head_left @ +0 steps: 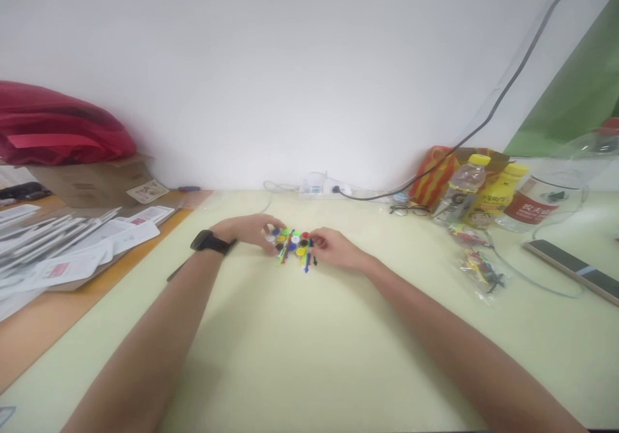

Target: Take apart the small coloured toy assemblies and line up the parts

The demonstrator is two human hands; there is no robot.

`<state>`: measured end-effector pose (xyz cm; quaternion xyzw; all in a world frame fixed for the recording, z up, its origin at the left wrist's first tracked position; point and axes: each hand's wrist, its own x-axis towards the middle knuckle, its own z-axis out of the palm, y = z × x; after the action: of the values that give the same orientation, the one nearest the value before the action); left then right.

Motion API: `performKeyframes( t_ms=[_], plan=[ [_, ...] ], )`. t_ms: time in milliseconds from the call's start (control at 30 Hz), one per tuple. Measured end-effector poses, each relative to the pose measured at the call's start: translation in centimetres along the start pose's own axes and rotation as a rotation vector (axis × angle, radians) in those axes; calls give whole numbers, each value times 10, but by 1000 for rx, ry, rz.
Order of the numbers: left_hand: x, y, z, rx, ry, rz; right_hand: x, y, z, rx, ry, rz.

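Note:
Between my hands, at the middle of the table, is a tight cluster of small plastic pieces [295, 240]. It has round discs in white, blue, yellow, red, green and black, and thin coloured sticks with arrow-like tips. My left hand [252, 231], a black watch [211, 242] on its wrist, curls around the cluster's left end, thumb and forefinger on either side of the discs. At the right end my right hand [333, 247] has its fingers bent and pinched together; what lies in the pinch is too small to make out. A black arrow tip [315, 261] shows just below those fingers.
On the left, envelopes and papers [72, 246] lie before a cardboard box [91, 181] under a red bag [62, 126]. A power strip [322, 186] sits against the wall. To the right are glasses [409, 210], bottles [464, 188], a bagged toy [481, 268] and a phone [575, 268].

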<state>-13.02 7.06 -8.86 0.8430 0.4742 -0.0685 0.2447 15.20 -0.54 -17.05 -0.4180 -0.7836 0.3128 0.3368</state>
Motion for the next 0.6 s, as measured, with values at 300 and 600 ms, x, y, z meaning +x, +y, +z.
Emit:
performKeyframes(
  t_ms=[300,600],
  plan=[
    [1,7,-3,32,8,-24,-3,-4,-2,-58,2,2],
    [2,9,-2,31,10,-18,-8,-7,3,-105,-21,-14]
  ],
)
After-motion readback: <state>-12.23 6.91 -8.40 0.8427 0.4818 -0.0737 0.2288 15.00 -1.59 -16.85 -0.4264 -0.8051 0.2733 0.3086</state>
